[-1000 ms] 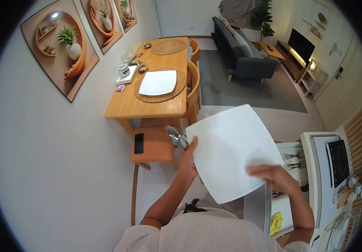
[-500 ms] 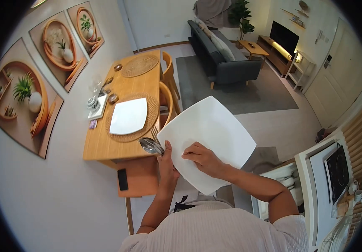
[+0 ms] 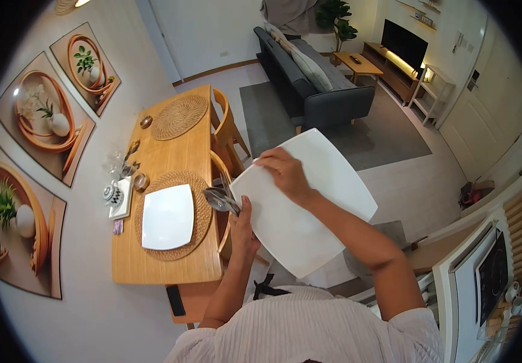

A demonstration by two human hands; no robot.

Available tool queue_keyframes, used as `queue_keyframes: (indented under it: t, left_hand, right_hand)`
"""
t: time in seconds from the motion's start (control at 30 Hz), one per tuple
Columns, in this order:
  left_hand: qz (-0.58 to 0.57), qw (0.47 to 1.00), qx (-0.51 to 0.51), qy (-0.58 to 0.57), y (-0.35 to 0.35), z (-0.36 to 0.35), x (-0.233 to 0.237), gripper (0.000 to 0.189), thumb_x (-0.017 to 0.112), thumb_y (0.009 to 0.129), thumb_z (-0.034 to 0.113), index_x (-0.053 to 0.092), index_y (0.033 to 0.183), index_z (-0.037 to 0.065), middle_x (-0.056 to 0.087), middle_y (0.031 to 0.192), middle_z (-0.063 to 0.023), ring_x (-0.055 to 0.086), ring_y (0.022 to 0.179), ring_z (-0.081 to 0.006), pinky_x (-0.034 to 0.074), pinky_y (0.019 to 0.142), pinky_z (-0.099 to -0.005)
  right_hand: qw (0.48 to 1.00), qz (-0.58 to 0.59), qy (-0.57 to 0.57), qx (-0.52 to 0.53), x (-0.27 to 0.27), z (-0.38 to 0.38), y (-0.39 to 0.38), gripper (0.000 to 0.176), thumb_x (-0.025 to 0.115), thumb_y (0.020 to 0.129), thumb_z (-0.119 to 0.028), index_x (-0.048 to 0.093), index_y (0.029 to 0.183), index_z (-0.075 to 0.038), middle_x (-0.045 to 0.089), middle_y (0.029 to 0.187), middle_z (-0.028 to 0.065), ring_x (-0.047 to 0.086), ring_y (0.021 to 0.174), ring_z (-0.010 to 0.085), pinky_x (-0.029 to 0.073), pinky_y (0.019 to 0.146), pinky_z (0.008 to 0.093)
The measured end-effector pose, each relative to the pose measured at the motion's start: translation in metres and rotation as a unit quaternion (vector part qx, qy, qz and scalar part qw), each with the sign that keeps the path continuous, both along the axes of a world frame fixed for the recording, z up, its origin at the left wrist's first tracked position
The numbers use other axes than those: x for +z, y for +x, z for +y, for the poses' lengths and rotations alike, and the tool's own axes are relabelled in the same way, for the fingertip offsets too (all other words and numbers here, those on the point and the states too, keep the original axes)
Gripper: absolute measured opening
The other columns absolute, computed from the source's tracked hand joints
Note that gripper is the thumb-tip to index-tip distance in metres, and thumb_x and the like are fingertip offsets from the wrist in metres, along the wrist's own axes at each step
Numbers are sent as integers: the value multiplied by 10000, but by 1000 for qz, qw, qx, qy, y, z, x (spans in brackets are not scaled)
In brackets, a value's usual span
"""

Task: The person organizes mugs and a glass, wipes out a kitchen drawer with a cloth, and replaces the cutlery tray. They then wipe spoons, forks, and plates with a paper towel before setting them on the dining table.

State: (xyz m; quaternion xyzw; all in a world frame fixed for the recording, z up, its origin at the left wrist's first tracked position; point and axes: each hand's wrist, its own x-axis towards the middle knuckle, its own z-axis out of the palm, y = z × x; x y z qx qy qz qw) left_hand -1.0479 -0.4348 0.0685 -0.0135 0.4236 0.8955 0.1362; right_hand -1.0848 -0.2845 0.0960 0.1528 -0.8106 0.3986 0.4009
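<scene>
My left hand [image 3: 242, 227] grips the near left edge of a square white plate [image 3: 309, 206] together with metal cutlery [image 3: 219, 199] that sticks out to the left. My right hand [image 3: 282, 172] reaches across and holds the plate's far left edge. The plate is held level in front of my chest, beside a wooden dining table [image 3: 170, 266]. On that table a second square white plate [image 3: 167, 216] lies on a round woven placemat [image 3: 198, 209].
A second woven placemat [image 3: 179, 117] lies at the table's far end. Glasses and small dishes [image 3: 121, 175] stand along the wall side. Wooden chairs [image 3: 227, 130] flank the table; a phone [image 3: 175, 300] rests on a stool. Sofa [image 3: 309, 78] and rug lie beyond.
My right hand slid from the plate's right edge across to its far left edge. I have moved closer alongside the table, so it now sits lower and nearer in view.
</scene>
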Motion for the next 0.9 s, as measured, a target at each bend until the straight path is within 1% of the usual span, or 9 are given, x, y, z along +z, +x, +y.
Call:
queue_keyframes:
  t: [0.1, 0.17, 0.27, 0.37, 0.43, 0.5, 0.6, 0.8, 0.9]
  left_hand:
    - [-2, 1000, 23, 5, -59, 14, -8, 365, 597, 860, 337, 552, 923, -19, 606, 796, -80, 607, 615, -147, 519, 522, -276]
    - [9, 999, -18, 26, -99, 9, -23, 406, 608, 849, 352, 550, 944, -37, 609, 815, -100, 611, 637, -159, 519, 537, -281]
    - [22, 997, 59, 44, -144, 18, -16, 461, 597, 853, 357, 514, 1035, -58, 610, 909, -130, 625, 738, -188, 529, 595, -297]
    - [9, 995, 81, 56, -179, 18, -11, 467, 589, 858, 348, 488, 1077, -52, 607, 930, -136, 630, 761, -202, 540, 613, -312]
    - [-3, 994, 90, 64, -202, 16, -17, 470, 580, 863, 345, 474, 1104, -45, 604, 938, -142, 631, 767, -211, 549, 634, -321]
    - [9, 994, 99, 48, -224, 16, -19, 464, 562, 875, 340, 467, 1116, -45, 602, 949, -145, 633, 773, -215, 551, 643, -321]
    - [19, 992, 111, 49, -249, 25, -21, 452, 546, 887, 327, 460, 1127, -46, 600, 956, -145, 633, 772, -216, 550, 657, -324]
    - [15, 987, 162, 1, -303, 62, -33, 423, 558, 886, 292, 465, 1124, -45, 602, 959, -135, 628, 781, -205, 541, 677, -334]
    - [-2, 969, 246, -8, -334, 95, -37, 402, 574, 879, 274, 482, 1106, -44, 606, 966, -133, 627, 793, -197, 539, 663, -329]
  right_hand:
    - [991, -63, 3, 119, 2, -2, -29, 181, 595, 716, 67, 660, 841, -46, 620, 889, 62, 604, 834, 211, 491, 704, 290]
    - [981, -99, 9, 164, -4, 0, -41, 129, 567, 711, 36, 640, 790, -36, 612, 857, 69, 583, 827, 238, 476, 729, 318]
    - [966, -137, 54, 211, -2, 14, -45, 137, 562, 712, 38, 634, 794, -45, 601, 864, 66, 573, 850, 230, 466, 739, 311]
    - [926, -228, 96, 284, 0, 49, -55, 164, 548, 711, 54, 628, 809, -51, 586, 872, 58, 562, 872, 221, 461, 753, 302]
    - [922, -240, 147, 264, -1, 79, -71, 185, 539, 699, 77, 621, 805, -50, 577, 870, 54, 554, 875, 216, 459, 756, 302]
    - [946, -198, 183, 179, -5, 114, -101, 190, 539, 680, 93, 616, 791, -41, 575, 863, 61, 553, 861, 220, 460, 749, 299]
    - [967, -136, 183, 109, -10, 157, -165, 216, 537, 649, 123, 610, 791, -22, 561, 858, 80, 544, 828, 236, 462, 720, 305]
    - [979, -20, 177, 102, -6, 188, -320, 239, 542, 639, 161, 592, 796, -13, 542, 816, 87, 530, 800, 250, 452, 699, 338]
    - [979, 27, 152, 135, 1, 187, -404, 219, 557, 648, 148, 588, 796, -11, 542, 815, 91, 526, 794, 257, 449, 697, 343]
